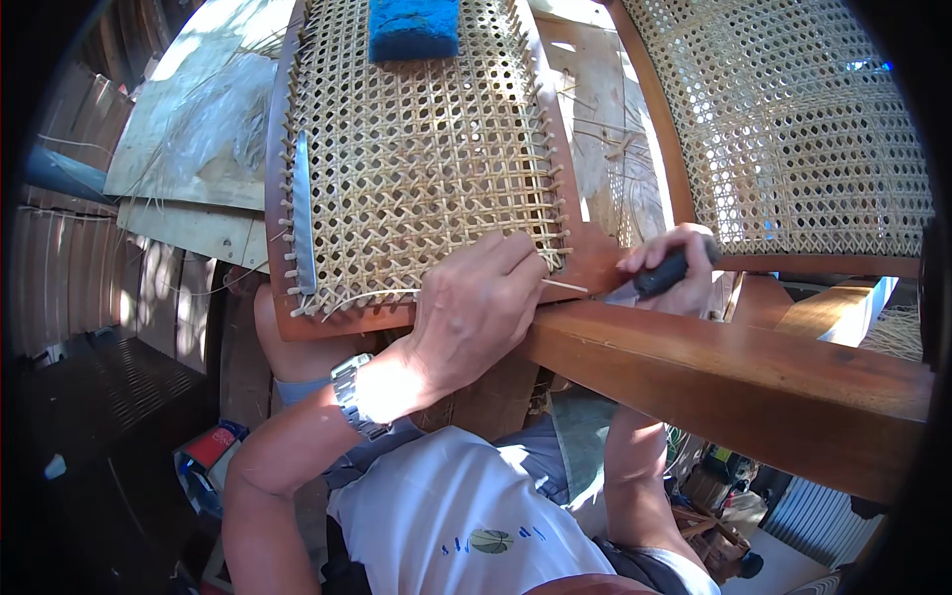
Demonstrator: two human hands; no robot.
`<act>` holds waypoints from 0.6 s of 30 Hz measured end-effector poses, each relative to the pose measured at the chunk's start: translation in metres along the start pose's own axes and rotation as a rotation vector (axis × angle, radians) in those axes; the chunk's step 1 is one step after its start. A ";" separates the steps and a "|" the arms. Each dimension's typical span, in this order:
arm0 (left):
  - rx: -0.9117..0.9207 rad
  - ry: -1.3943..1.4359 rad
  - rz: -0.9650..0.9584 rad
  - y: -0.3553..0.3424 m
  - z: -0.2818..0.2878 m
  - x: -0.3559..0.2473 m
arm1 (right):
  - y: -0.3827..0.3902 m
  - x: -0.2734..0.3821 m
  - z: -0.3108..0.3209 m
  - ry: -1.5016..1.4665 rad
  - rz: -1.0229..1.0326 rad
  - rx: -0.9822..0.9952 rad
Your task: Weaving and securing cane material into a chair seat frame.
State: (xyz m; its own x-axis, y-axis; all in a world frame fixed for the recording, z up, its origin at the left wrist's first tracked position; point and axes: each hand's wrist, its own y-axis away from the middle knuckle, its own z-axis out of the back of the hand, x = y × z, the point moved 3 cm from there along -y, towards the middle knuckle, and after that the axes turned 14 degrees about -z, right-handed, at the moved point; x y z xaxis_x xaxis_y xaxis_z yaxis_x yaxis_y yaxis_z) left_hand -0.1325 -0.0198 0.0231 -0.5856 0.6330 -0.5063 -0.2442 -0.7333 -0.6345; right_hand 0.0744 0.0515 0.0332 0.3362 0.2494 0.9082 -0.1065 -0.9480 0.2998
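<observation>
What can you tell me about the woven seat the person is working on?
The woven seat is a pale cane mesh with small open holes, stretched in a reddish-brown wooden frame. Loose strand ends stick out along its edges. A blue sponge lies on its far end and a flat metal strip along its left side. The left hand pinches a strand at its near corner; the right hand holds a dark-handled tool close by.

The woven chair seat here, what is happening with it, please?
A person is working on a cane chair seat set in a wooden frame. The left hand pinches a thin cane strand at the seat's near edge. The right hand holds a dark-handled tool close to that strand. A blue sponge lies on the far end of the seat, and a second woven panel stands to the right.
</observation>
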 end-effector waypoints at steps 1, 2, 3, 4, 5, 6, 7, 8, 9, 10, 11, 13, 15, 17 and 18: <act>0.000 -0.017 0.003 0.002 -0.001 0.002 | 0.000 -0.004 -0.004 0.082 0.008 0.057; -0.038 -0.020 -0.044 0.003 -0.001 0.002 | -0.002 -0.005 -0.005 0.082 0.030 0.052; -0.068 -0.020 -0.075 0.004 -0.001 0.003 | -0.004 -0.008 -0.006 0.203 0.014 0.046; -0.078 -0.020 -0.086 0.004 -0.002 0.004 | -0.005 -0.010 -0.007 0.327 -0.005 0.038; -0.066 0.001 -0.054 0.005 -0.002 0.005 | -0.006 -0.010 -0.007 0.331 0.000 0.017; -0.063 0.023 -0.038 0.006 -0.003 0.005 | -0.007 -0.011 -0.007 0.331 -0.003 0.017; -0.054 0.016 -0.030 0.005 -0.004 0.006 | -0.008 -0.010 -0.007 0.334 -0.016 -0.002; -0.076 0.022 -0.065 0.005 -0.004 0.004 | -0.008 -0.010 -0.007 0.333 -0.023 -0.019; -0.100 0.027 -0.096 0.005 -0.004 0.003 | -0.008 -0.009 -0.008 0.339 -0.028 -0.021; -0.099 0.029 -0.093 0.004 -0.005 0.002 | -0.008 -0.009 -0.009 0.343 -0.031 -0.020; -0.103 0.048 -0.022 0.005 -0.005 0.003 | -0.007 -0.008 -0.009 0.347 -0.036 -0.021; -0.113 0.061 0.044 0.005 -0.005 0.004 | -0.007 -0.009 -0.009 0.329 -0.045 -0.037; -0.150 -0.002 -0.091 0.005 -0.003 -0.001 | -0.007 -0.010 -0.009 0.310 -0.047 -0.050; -0.128 0.065 0.016 0.005 -0.004 0.002 | -0.008 -0.010 -0.009 0.310 -0.028 -0.041; -0.103 0.130 0.122 0.006 -0.005 0.005 | -0.009 -0.011 -0.009 0.315 -0.048 -0.038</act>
State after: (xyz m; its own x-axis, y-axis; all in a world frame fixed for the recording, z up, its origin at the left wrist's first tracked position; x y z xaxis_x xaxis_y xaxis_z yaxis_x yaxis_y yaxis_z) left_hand -0.1332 -0.0199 0.0135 -0.4996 0.5730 -0.6497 -0.0932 -0.7812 -0.6173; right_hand 0.0627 0.0587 0.0234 0.0356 0.3478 0.9369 -0.1344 -0.9273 0.3494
